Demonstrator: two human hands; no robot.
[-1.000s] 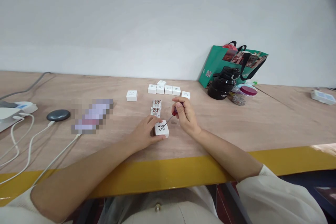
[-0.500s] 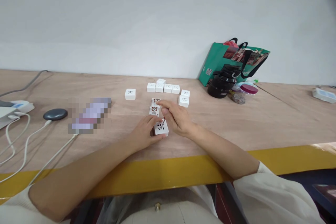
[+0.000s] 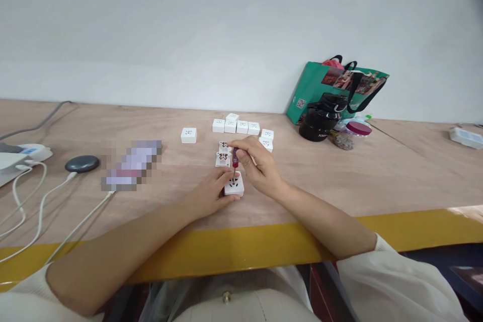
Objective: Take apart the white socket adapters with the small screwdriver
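My left hand (image 3: 211, 192) grips a white square socket (image 3: 234, 186) on the wooden table, fingers at its left side and edges. My right hand (image 3: 260, 166) holds a small screwdriver (image 3: 235, 158) with a dark red and purple handle. The screwdriver stands nearly upright, its tip at the middle of the socket's slotted face. Just behind are two open socket parts (image 3: 223, 159) with metal pieces inside. Several finished-looking white sockets (image 3: 230, 126) stand in a row farther back, one (image 3: 188, 135) sits apart to the left, and two (image 3: 267, 134) are at the right, one partly behind my right hand.
At the back right, a black flask (image 3: 320, 121) stands before a green bag (image 3: 307, 85), beside a red-lidded jar (image 3: 358, 129). On the left lie a blurred phone (image 3: 134, 163), a dark round device (image 3: 82, 163) and white cables. The table's yellow edge (image 3: 241, 251) runs near me.
My right fingers have shifted on the screwdriver, whose handle now shows and stands more upright. My left hand still holds the socket. The whole view has shifted slightly.
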